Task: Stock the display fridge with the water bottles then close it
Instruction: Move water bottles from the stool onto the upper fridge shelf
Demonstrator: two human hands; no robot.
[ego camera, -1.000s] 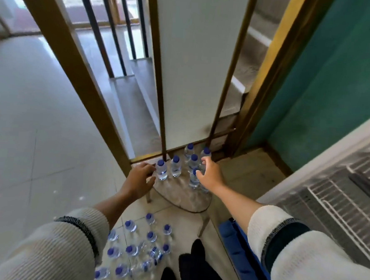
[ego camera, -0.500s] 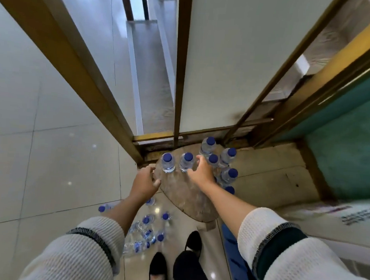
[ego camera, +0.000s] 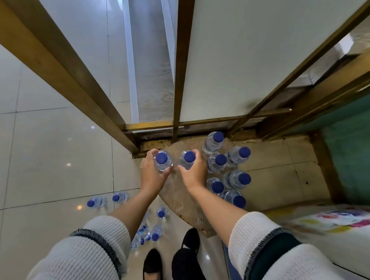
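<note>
Gripping one bottle apiece, the left hand [ego camera: 152, 176] and right hand [ego camera: 194, 173] curl around them; her arms hide the floor bottles [ego camera: 155, 236] partly.

Round wooden stool [ego camera: 182, 202] on tiled floor [ego camera: 49, 153]; gold railing [ego camera: 61, 52]; teal wall [ego camera: 356, 150].

Both arms stretched forward and down, white sleeves pushed up, left hand [ego camera: 153, 174] curled around a bottle [ego camera: 163, 160], right hand [ego camera: 194, 173] curled around another bottle [ego camera: 187, 159], hands close together, side by side
</note>
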